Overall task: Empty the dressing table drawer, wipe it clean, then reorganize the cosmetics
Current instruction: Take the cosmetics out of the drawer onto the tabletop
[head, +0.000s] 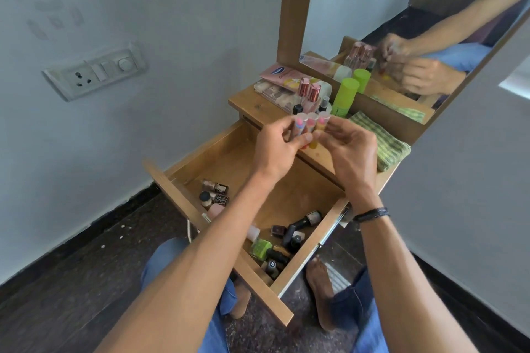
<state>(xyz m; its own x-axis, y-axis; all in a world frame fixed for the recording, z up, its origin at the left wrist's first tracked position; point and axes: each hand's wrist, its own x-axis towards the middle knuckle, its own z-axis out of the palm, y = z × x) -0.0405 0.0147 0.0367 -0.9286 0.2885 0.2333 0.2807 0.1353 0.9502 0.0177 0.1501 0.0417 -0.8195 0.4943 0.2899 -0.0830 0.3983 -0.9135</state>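
Above the open wooden drawer [229,163], the left hand [279,149] grips three clear-capped pink and orange tubes [311,123] bunched while the right hand [351,152] pinches the rightmost; one could slip loose and drop among the nail polish bottles [286,235] below.

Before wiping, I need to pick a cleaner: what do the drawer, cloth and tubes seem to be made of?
Drawer: wood or veneered board, light brown, matte; faint grain on its floor. Cloth: woven fabric, probably cotton; green-and-cream stripes, ribbed texture. Tubes: likely clear plastic, glossy; coloured contents show through.
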